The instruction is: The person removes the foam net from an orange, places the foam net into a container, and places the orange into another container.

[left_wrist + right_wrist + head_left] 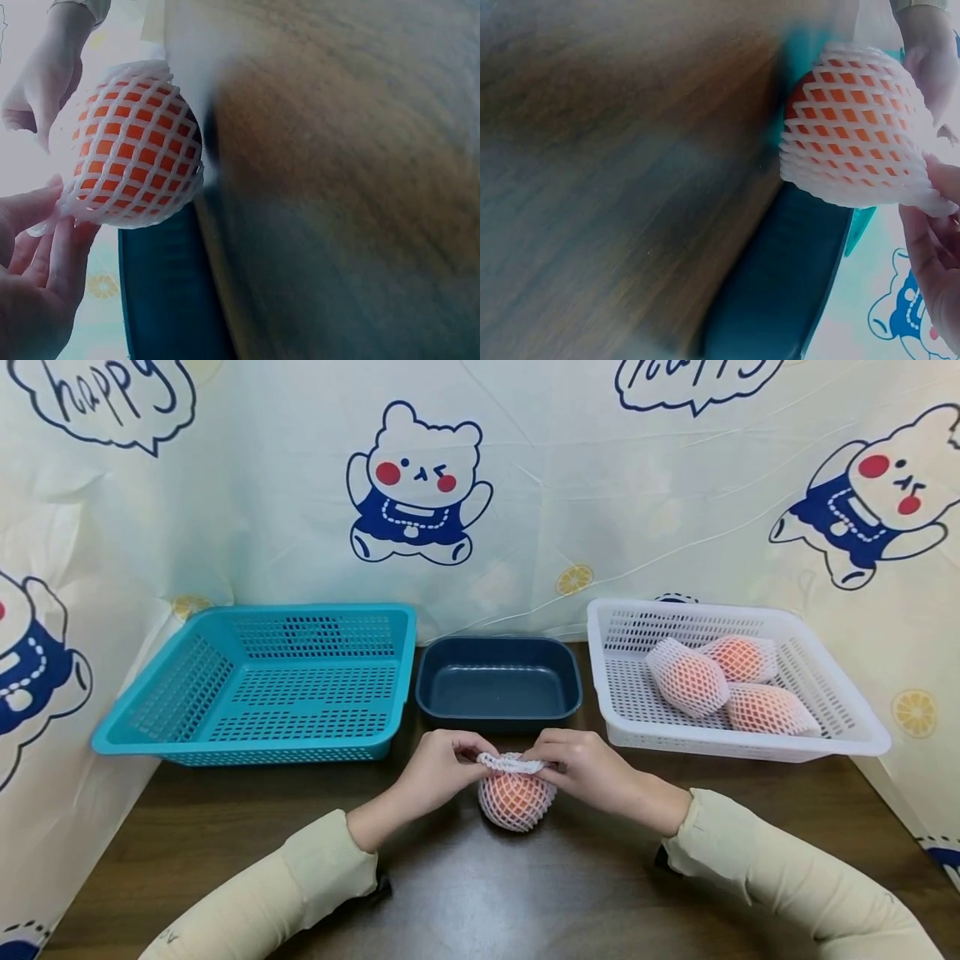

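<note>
A round orange fruit [517, 802] in a white foam net [142, 112] is between the two hands in front of the dark blue tub. At the upper left of the net's gathered top edge, my left hand [438, 772] pinches the foam between thumb and fingers. My right hand [588, 770] pinches the same edge on the opposite side. Both wrist views show the netting stretched over the fruit, with orange showing through its gaps. In the right wrist view the fingers [926, 247] grip a bunched end of the foam net.
Behind the hands stands a dark blue tub [498, 724]. A turquoise perforated basket [247, 752] is on the left. The white basket [738, 742] on the right holds several net-wrapped fruits [688, 677]. A printed cloth [525, 585] hangs behind the brown table [480, 910].
</note>
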{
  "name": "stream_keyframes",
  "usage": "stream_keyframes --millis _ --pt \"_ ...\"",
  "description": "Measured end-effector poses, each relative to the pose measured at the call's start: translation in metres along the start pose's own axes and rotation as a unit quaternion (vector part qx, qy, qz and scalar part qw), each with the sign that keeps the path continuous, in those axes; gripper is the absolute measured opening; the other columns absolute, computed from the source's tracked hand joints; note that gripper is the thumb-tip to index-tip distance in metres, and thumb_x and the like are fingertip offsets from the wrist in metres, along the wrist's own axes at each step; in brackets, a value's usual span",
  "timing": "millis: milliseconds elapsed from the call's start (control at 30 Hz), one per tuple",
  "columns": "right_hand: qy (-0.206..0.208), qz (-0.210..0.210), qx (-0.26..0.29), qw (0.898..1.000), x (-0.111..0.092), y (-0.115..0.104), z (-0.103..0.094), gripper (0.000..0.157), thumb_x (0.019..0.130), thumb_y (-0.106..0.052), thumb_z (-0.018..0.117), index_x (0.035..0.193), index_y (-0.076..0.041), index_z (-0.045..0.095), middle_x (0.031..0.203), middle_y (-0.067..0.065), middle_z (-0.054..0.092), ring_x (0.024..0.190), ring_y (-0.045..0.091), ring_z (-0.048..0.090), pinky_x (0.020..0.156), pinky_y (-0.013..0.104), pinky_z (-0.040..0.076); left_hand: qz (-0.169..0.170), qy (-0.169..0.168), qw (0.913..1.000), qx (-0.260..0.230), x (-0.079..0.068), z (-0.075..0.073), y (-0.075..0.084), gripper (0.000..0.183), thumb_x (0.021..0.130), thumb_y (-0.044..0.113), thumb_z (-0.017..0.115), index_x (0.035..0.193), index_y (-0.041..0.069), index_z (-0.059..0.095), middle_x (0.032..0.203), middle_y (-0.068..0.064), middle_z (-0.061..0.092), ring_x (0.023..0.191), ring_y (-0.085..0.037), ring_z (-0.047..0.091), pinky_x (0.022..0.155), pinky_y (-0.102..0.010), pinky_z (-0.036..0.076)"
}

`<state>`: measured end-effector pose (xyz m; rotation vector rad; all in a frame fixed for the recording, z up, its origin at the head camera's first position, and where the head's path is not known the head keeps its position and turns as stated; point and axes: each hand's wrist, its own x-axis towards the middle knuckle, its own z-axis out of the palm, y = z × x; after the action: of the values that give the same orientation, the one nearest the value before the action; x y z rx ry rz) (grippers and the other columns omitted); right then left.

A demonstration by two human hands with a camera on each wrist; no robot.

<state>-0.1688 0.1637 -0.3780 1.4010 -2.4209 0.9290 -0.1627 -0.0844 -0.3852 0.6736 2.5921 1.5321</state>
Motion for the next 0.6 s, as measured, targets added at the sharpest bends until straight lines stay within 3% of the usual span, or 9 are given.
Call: stream_keyframes --millis 133,333,500,600 --pt "-0.027 0.052 0.028 0.998 0.002 0.002 0.0 0.013 0.091 -0.009 0.078 0.104 -0.006 0.077 0.101 0.002 0.068 0.086 0.011 0.064 0.071 0.029 0.058 0.008 0.001 1.0 0.002 -0.001 -0.002 0.001 0.01 0.087 0.0 0.079 0.091 0.009 0.078 0.091 0.001 0.074 0.083 -0.012 0.067 0.073 -0.026 0.058" --pt "-0.084 0.131 0.116 0.981 0.001 0.014 0.001 0.031 0.09 -0.025 0.081 0.115 -0.008 0.076 0.116 0.002 0.071 0.105 0.013 0.065 0.087 0.042 0.057 0.01 -0.004 0.9999 -0.012 -0.001 -0.004 0.001 0.008 0.088 0.005 0.081 0.094 0.009 0.077 0.093 0.0 0.074 0.085 -0.012 0.069 0.075 -0.026 0.059" --pt "-0.094 0.131 0.145 0.976 -0.001 0.019 0.004 0.02 0.088 -0.024 0.083 0.1 -0.009 0.079 0.1 -0.003 0.074 0.086 0.009 0.063 0.077 0.036 0.058 0.0 -0.034 0.9994 -0.007 -0.002 -0.004 0.001 0.035 0.086 0.02 0.085 0.117 0.009 0.073 0.114 -0.005 0.069 0.096 -0.017 0.066 0.082 -0.034 0.058" --pt "-0.076 0.116 0.147 0.979 0.0 0.018 0.003 0.015 0.087 -0.019 0.083 0.098 -0.009 0.081 0.099 -0.002 0.075 0.086 0.007 0.065 0.075 0.035 0.058 -0.009 -0.059 0.9981 0.018 -0.003 -0.003 0.001 0.053 0.083 0.029 0.087 0.129 0.01 0.068 0.125 -0.005 0.066 0.104 -0.018 0.063 0.086 -0.038 0.056"
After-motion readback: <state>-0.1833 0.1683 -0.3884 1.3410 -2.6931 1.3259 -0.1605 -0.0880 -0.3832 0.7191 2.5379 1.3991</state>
